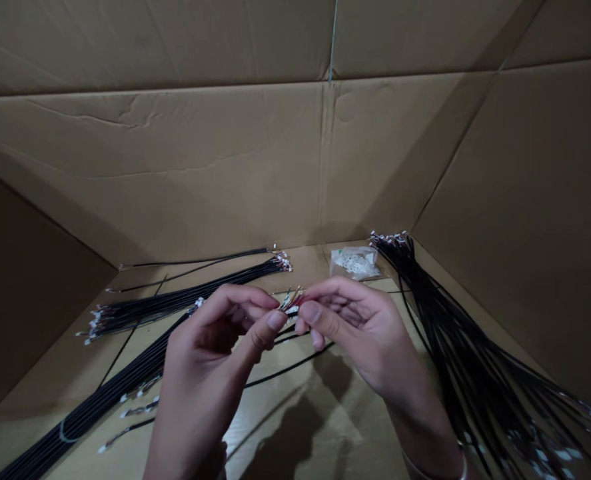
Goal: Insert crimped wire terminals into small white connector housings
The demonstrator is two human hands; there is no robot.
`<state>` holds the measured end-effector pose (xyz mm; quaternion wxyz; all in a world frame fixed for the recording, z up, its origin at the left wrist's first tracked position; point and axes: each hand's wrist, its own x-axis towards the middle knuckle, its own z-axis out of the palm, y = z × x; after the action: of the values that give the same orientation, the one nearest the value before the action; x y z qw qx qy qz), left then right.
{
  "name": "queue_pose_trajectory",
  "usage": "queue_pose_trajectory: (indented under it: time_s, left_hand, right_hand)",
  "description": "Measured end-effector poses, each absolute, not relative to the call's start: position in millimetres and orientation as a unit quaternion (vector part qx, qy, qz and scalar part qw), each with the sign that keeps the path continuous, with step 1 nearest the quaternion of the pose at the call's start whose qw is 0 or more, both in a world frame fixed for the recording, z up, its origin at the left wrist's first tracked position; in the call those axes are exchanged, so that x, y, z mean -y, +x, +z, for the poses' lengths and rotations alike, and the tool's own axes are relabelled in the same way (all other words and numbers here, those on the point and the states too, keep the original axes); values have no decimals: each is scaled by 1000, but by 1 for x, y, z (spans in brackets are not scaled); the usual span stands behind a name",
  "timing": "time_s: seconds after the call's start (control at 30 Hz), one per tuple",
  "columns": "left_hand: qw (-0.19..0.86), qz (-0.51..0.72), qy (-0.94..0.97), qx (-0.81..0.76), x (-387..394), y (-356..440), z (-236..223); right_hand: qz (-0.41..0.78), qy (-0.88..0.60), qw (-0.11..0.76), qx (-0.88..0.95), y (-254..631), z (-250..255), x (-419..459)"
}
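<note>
Several fine wire ends (pixel 291 301) sit pinched between my two hands, gathered tight in the narrow grip of the left hand (pixel 210 353) and the right hand (pixel 355 333), thumbs pressed against fingertips. From here I see them held above the floor of a cardboard box (pixel 175 133), with a black wire bundle (pixel 455 320) to the right, another black wire bundle (pixel 175 300) to the left, and a clear bag of white connectors (pixel 355 263) beyond.

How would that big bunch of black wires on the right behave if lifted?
The bunch of black wires would probably flop, since its thin strands fan out loosely. It likely feels light, and the small connector ends look apt to snag each other.
</note>
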<state>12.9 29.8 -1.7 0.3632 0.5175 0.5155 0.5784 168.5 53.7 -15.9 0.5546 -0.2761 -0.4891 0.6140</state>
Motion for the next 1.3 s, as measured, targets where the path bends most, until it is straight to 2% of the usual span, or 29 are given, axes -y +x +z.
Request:
queue_pose_trajectory:
  time_s: [0.33, 0.67, 1.03, 1.1, 1.3]
  left_hand:
    - [320, 571, 502, -565, -31, 17, -7]
    - [385, 575, 502, -519, -28, 15, -2]
    - [381, 590, 499, -508, -28, 14, -6]
    - [383, 601, 494, -498, -29, 16, -7]
    - [379, 599, 546, -447, -30, 19, -5]
  right_hand:
    - [615, -267, 564, 482, 167, -20, -54]
    - [617, -262, 569, 476, 165, -22, -56]
    - [569, -300, 566, 516, 165, -23, -54]
    - [520, -304, 581, 547, 164, -25, -53]
    - [265, -284, 622, 679, 165, -31, -55]
